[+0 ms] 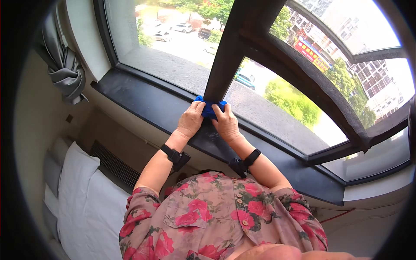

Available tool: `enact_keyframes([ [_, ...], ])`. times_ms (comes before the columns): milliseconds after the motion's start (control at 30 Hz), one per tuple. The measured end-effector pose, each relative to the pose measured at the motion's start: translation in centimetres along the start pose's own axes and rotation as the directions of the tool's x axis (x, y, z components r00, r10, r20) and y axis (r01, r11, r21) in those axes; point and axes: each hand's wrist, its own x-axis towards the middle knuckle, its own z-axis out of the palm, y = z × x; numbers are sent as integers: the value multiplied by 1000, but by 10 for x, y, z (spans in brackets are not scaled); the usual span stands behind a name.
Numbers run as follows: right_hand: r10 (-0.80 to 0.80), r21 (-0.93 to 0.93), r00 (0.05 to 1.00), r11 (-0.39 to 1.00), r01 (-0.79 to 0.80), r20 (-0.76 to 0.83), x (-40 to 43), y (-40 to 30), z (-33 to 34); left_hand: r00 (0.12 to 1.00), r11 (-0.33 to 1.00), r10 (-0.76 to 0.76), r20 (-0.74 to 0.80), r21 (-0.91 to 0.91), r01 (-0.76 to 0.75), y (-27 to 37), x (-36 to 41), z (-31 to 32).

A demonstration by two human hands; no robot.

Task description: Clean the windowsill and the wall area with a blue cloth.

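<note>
A blue cloth (210, 110) is bunched against the foot of the dark window mullion (218, 81), where it meets the bottom of the frame. My left hand (191, 119) grips the cloth's left part, fingers curled onto it. On the other side, my right hand (226, 122) holds the right part, thumb and fingers pressed into the fabric. Both hands are above the dark windowsill (146, 97), with the cloth between them. Some fingertips are hidden in the cloth's folds. Each wrist wears a black strap with a small device.
A knotted grey curtain (68, 73) hangs at the left. Below it is a bed with white bedding (84, 201), beside a dark perforated panel (112, 162). Glass panes (175, 39) flank the mullion, and a frame bar (302, 87) curves off to the right. A red cable (338, 215) runs along the lower right wall.
</note>
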Motion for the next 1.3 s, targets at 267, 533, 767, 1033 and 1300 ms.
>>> enact_keyframes([
  [267, -16, 31, 964, 999, 25, -265, 47, -39, -97, 898, 970, 221, -380, -11, -244, 49, 60, -62],
  [533, -67, -139, 944, 990, 22, -323, 63, -22, -74, 908, 979, 142, -395, -80, -187, 39, 87, -44],
  [767, -38, -132, 998, 990, 43, 42, 18, -5, -20, 992, 997, -32, -118, -74, 23, 1, 14, -5],
  [1033, 129, -57, 932, 992, -117, 338, -1, 11, -42, 970, 997, -65, 234, 54, 54, 29, 0, -5],
  [1300, 346, -117, 885, 938, -326, 312, -88, 62, -89, 896, 978, 210, 392, -66, -200, 91, -10, 44],
])
